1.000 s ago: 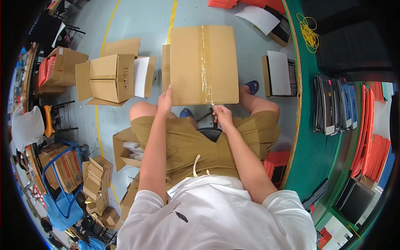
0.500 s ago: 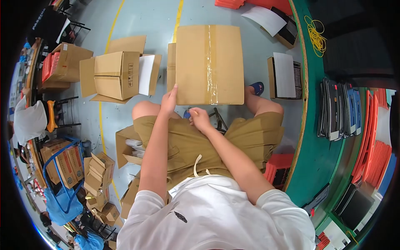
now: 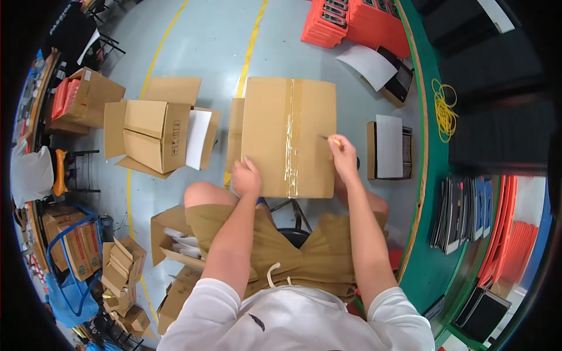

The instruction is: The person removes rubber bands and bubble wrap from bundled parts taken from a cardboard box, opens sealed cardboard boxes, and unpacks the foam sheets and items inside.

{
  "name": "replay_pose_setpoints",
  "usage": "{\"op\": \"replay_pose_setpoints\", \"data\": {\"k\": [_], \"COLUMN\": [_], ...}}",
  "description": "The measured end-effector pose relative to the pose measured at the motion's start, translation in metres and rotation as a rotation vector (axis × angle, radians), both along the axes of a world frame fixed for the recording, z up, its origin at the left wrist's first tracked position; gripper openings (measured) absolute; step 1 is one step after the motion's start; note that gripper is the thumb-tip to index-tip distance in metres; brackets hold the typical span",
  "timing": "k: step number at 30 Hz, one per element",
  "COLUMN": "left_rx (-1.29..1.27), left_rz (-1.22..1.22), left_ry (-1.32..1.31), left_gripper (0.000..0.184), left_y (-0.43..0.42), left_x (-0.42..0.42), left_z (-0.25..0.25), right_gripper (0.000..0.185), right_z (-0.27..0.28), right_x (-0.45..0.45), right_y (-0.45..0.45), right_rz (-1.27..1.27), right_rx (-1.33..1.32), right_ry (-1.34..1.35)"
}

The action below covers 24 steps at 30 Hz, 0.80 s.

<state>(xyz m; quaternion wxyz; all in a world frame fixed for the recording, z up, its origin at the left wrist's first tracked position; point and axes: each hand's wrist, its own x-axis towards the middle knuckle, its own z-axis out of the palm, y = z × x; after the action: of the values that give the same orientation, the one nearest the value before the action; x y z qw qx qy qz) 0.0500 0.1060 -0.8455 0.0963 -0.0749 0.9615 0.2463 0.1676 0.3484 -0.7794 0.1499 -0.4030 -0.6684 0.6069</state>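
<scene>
In front of my knees stands a closed cardboard box (image 3: 266,128) with a shiny strip of clear tape (image 3: 291,152) down the middle of its top. My left hand (image 3: 246,176) rests at the near left corner of the box, fingers curled against its edge. Over the right part of the top is my right hand (image 3: 344,157), closed on a small thin pen-like tool (image 3: 335,141) with a yellowish body and a dark tip. The tip points left over the cardboard; whether it touches the surface I cannot tell.
An open carton (image 3: 143,137) stands left on the floor, with a white sheet (image 3: 198,137) beside it. To the right are a box with a white sheet (image 3: 389,146) and a green bench (image 3: 436,234) bearing coiled yellow cord (image 3: 445,111). Red trays (image 3: 325,23) are stacked farther off.
My right hand has moved from near my lap, up and right over the box top, showing the tool. My left hand has shifted along the box's near left corner. The view has tilted up.
</scene>
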Motion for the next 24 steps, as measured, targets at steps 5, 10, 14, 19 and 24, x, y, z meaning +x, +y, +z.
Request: {"op": "replay_pose_setpoints", "data": {"k": [5,10,14,19,24], "left_rx": [-0.007,-0.022,0.013,0.056,0.040], "left_rz": [0.013,0.018,0.008,-0.001,0.011], "left_ry": [-0.053,0.004,-0.024,0.034,0.015], "left_gripper": [0.048,0.048,0.045,0.042,0.040], "left_y": [0.002,-0.001,-0.004,-0.004,-0.003], "left_x": [-0.005,-0.002,-0.003,-0.003,-0.004], "left_z": [-0.002,-0.018,-0.018,-0.016,-0.010], "right_gripper": [0.020,0.019,0.017,0.015,0.014], "right_z": [-0.011,-0.039,-0.063,-0.057,-0.045], "right_x": [-0.121,-0.236,-0.269,-0.278,-0.275], "right_y": [0.066,0.117,0.140,0.155,0.150], "right_rz": [0.270,0.445,0.643,0.765,0.783], "right_rx": [0.372,0.448,0.276,0.001,0.018], "right_ry": [-0.100,-0.064,-0.186,-0.214,-0.229]}}
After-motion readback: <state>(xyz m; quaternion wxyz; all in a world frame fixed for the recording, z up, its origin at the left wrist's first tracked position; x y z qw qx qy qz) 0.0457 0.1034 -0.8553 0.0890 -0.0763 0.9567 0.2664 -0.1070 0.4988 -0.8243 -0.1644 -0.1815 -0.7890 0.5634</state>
